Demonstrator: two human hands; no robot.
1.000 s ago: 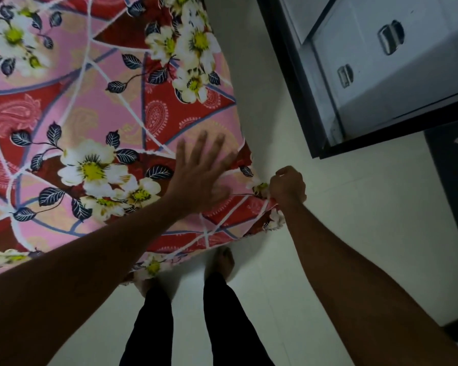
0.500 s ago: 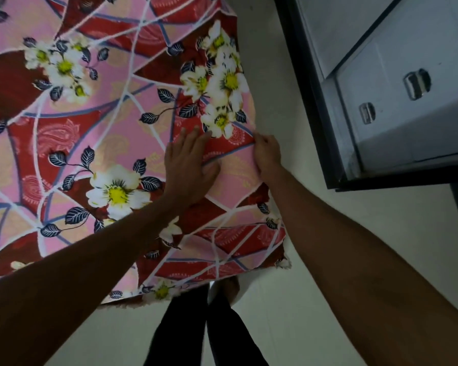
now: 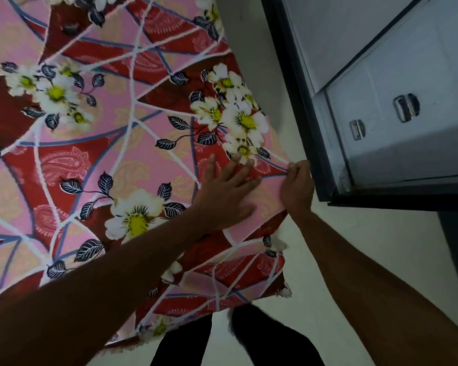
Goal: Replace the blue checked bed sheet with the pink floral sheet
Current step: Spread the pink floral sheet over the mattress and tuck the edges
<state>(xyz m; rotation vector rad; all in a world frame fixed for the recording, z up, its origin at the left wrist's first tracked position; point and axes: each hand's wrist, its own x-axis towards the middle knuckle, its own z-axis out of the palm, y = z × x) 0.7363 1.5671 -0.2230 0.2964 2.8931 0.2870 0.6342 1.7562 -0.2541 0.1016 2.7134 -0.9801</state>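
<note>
Now pinches the pink floral sheet point(image 3: 132, 159) at its edge with right hand point(image 3: 296, 188), no longer flat. Still presses beside it with left hand point(image 3: 222, 199), fingers point(image 3: 232, 169) spread.

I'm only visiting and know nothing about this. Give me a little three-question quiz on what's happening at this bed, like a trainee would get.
1. True or false: the left hand lies flat on the sheet.
2. What does the right hand pinch? A the sheet's edge; B a pillow; C a towel.
3. Fill in: the grey cabinet stands on the person's ____ side.
Key: 1 true; 2 A; 3 right.
</note>
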